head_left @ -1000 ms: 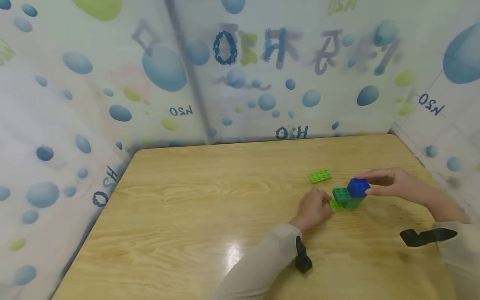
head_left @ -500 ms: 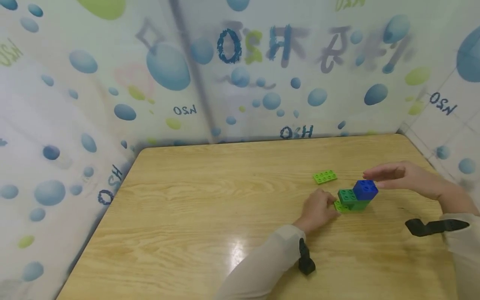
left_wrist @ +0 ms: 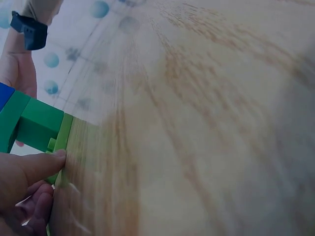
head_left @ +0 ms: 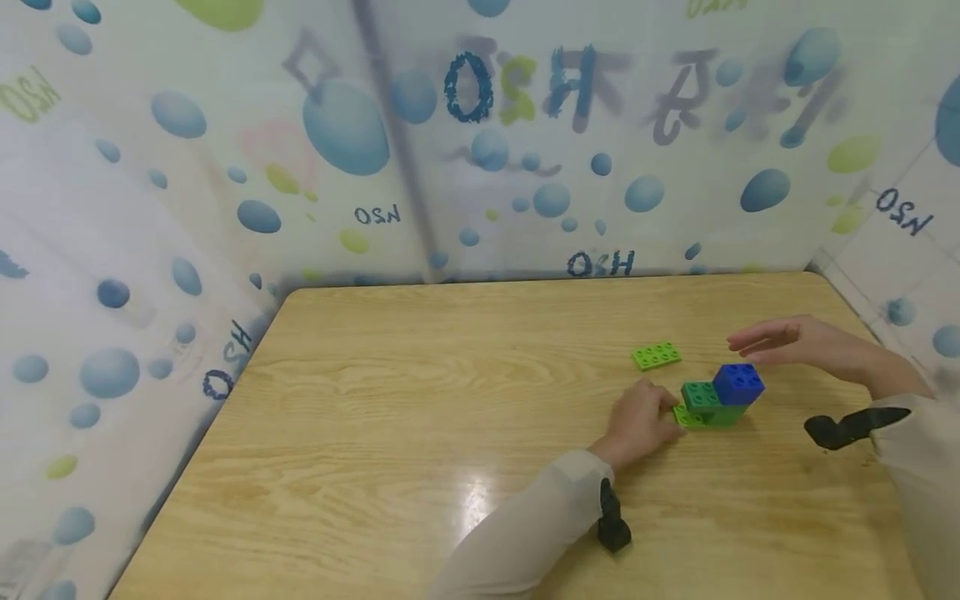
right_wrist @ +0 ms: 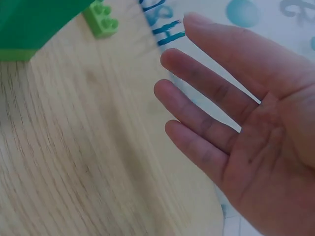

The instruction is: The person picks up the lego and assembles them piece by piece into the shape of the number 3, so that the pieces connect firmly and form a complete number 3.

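On the right half of the table stands a small stack of toy building bricks. A lime green plate brick (head_left: 688, 417) forms its base, with green bricks (head_left: 701, 395) above and a blue brick (head_left: 738, 384) on top at the right. My left hand (head_left: 640, 423) pinches the left end of the base plate; in the left wrist view the thumb (left_wrist: 42, 165) lies at the plate's edge. My right hand (head_left: 798, 343) is in the air behind and right of the blue brick, holding nothing. In the right wrist view its fingers (right_wrist: 197, 125) are extended and apart.
A separate lime green plate brick (head_left: 656, 356) lies flat behind the stack. The wooden table (head_left: 375, 400) reaches back to a patterned wall covering (head_left: 487, 200), which also runs along both sides.
My right hand has let go of the blue brick and moved up and back from it. The left hand keeps its hold on the base plate. The head view has shifted slightly.
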`<state>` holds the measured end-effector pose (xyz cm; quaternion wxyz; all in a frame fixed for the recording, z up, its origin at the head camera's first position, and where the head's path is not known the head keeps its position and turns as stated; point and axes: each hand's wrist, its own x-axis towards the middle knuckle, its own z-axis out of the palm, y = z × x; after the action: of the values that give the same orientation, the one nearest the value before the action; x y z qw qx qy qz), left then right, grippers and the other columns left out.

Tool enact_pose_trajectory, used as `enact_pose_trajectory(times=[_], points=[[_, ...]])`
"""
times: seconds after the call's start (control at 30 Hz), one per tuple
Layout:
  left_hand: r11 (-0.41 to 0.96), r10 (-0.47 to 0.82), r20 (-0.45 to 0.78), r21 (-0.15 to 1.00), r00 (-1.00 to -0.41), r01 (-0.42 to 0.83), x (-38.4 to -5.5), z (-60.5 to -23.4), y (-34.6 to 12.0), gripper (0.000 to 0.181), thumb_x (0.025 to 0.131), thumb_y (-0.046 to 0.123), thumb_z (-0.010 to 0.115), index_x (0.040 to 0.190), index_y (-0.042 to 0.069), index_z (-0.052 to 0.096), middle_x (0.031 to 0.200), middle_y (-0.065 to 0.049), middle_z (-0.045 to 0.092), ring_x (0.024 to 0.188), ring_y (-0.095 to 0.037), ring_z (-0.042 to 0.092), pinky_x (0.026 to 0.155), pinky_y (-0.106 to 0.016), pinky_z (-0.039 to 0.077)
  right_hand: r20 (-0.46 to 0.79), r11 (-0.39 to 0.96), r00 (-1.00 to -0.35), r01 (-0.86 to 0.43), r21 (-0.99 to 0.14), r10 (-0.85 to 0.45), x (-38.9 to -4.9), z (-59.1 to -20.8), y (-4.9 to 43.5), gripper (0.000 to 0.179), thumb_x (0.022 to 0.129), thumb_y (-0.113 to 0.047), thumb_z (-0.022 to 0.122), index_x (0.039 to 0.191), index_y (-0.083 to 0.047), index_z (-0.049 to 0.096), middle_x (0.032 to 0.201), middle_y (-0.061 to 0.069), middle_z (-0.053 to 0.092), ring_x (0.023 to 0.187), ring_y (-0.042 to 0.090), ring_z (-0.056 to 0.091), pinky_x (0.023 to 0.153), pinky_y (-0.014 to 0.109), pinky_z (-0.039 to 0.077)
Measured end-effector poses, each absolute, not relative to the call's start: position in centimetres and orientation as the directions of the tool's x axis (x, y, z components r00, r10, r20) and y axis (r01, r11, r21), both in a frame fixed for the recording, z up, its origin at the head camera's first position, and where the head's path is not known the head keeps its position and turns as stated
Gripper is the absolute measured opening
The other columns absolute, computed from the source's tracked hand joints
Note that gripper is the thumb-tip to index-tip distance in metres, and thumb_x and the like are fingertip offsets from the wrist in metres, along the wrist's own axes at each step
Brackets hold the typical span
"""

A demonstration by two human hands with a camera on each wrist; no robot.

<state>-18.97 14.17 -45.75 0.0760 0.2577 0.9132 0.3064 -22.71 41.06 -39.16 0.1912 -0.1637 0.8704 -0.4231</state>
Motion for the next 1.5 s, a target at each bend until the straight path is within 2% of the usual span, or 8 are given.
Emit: enact_pose_trajectory(times=[0.23,0.43,0.57,0.73,0.87,1.23,1.37,1.5], points=[[0.695,0.516,0.021,0.574,-0.856,0.433,-18.9,-45.8,14.2,0.034,0.075,0.028,0.076,0.106,0.018,0.069,0.082,0.012,0.048,0.071,0.001,0.040,0.059,-0.012,0.030,-0.291,0.618,-0.823,-0.090,-0.781,-0.488,-25.2,-39.9,40.2,0.046,0.089,-0.017,0.060,0.129,0.002,0.048,0.126,0.021,0.051,0.104,0.010,0.056,0.079,0.025,0.046],[0.700,0.517,0.033,0.559,-0.855,0.445,-19.0,-45.6,14.0,0.033,0.075,0.029,0.076,0.106,0.018,0.069,0.085,0.012,0.051,0.073,0.002,0.042,0.059,-0.011,0.030,-0.292,0.578,-0.773,-0.116,-0.808,-0.563,-27.1,-40.0,38.2,0.049,0.088,-0.013,0.061,0.130,0.006,0.045,0.128,0.024,0.048,0.113,0.032,0.051,0.081,0.025,0.047],[0.693,0.529,0.021,0.567,-0.848,0.446,-19.0,-45.4,13.9,0.033,0.076,0.028,0.076,0.106,0.018,0.069,0.087,0.012,0.052,0.074,0.002,0.042,0.060,-0.011,0.030,-0.297,0.591,-0.759,-0.139,-0.795,-0.579,-28.0,-40.2,37.4,0.050,0.085,-0.013,0.065,0.129,0.004,0.048,0.127,0.022,0.050,0.115,0.039,0.046,0.081,0.025,0.046],[0.698,0.526,0.007,0.566,-0.850,0.437,-18.9,-45.2,13.8,0.033,0.076,0.029,0.075,0.107,0.018,0.068,0.085,0.011,0.051,0.072,0.002,0.041,0.060,-0.011,0.030,-0.300,0.613,-0.755,-0.167,-0.772,-0.583,-28.9,-40.3,36.6,0.051,0.082,-0.016,0.068,0.128,0.001,0.051,0.128,0.020,0.050,0.118,0.042,0.043,0.085,0.036,0.046],[0.694,0.534,0.018,0.561,-0.845,0.451,-18.9,-45.2,13.7,0.034,0.076,0.029,0.075,0.107,0.018,0.068,0.085,0.011,0.051,0.072,0.002,0.041,0.059,-0.011,0.030,-0.302,0.618,-0.747,-0.181,-0.765,-0.593,-29.4,-40.2,36.0,0.053,0.081,-0.016,0.069,0.127,0.001,0.051,0.128,0.021,0.049,0.118,0.042,0.043,0.086,0.043,0.045],[0.691,0.534,0.009,0.571,-0.845,0.443,-19.0,-45.2,13.6,0.033,0.076,0.029,0.075,0.106,0.018,0.068,0.086,0.011,0.051,0.073,0.002,0.041,0.060,-0.011,0.030,-0.349,0.591,-0.673,-0.163,-0.790,-0.652,-30.5,-41.1,34.6,0.058,0.077,-0.011,0.072,0.128,0.003,0.048,0.131,0.022,0.046,0.122,0.039,0.038,0.093,0.036,0.040],[0.693,0.535,0.006,0.569,-0.845,0.443,-19.0,-45.2,13.6,0.033,0.076,0.029,0.075,0.107,0.018,0.068,0.087,0.011,0.051,0.073,0.002,0.041,0.060,-0.010,0.030,-0.338,0.592,-0.677,-0.181,-0.785,-0.654,-30.6,-41.7,34.4,0.059,0.074,-0.013,0.075,0.127,0.002,0.051,0.129,0.020,0.049,0.121,0.027,0.043,0.094,0.031,0.039],[0.693,0.541,0.004,0.564,-0.841,0.448,-19.0,-45.1,13.4,0.033,0.077,0.030,0.074,0.107,0.018,0.068,0.087,0.011,0.051,0.074,0.002,0.042,0.060,-0.010,0.030,-0.320,0.602,-0.687,-0.214,-0.769,-0.653,-30.6,-42.1,34.3,0.058,0.073,-0.014,0.076,0.124,0.002,0.054,0.126,0.019,0.052,0.114,0.018,0.050,0.092,0.031,0.041]])
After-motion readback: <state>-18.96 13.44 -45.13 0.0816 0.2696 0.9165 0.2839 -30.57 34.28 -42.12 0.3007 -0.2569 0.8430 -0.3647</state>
